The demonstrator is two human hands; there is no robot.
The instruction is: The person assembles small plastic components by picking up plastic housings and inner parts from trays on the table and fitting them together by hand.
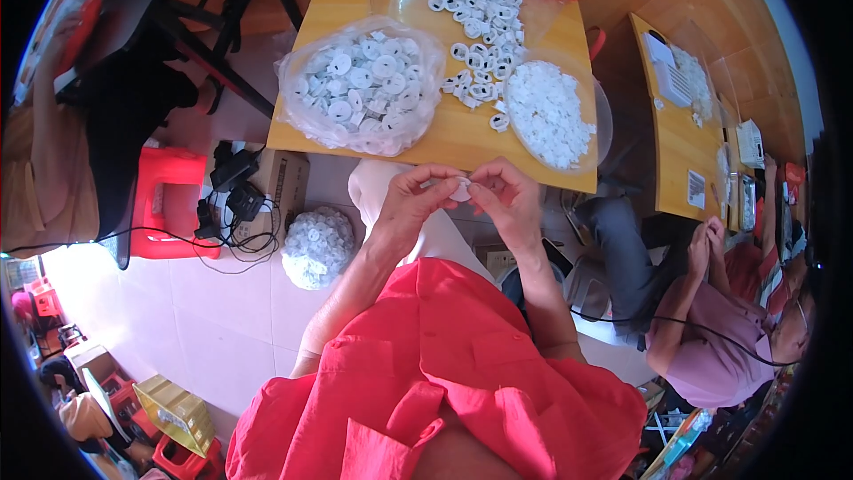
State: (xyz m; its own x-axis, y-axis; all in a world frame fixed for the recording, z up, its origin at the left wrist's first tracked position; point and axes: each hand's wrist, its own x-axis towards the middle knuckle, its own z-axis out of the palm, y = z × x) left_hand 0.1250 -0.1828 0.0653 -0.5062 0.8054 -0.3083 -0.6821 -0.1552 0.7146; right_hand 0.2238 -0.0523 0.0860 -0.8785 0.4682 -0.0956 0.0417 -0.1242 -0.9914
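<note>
My left hand point(416, 196) and my right hand point(505, 197) meet just in front of the near edge of a wooden table point(453, 138). Both pinch a small white round plastic part point(460, 187) between thumbs and fingertips. On the table lie a clear bag of larger white discs point(360, 84), a loose spread of white ring-shaped parts point(480, 36), and a heap of small white pieces point(551, 111) on clear plastic.
A bag of white discs point(317, 247) sits on the floor next to a cardboard box point(283, 182) with black chargers and cables. A red stool point(169, 204) stands left. A seated person point(711, 320) works at a second table point(680, 124) on the right.
</note>
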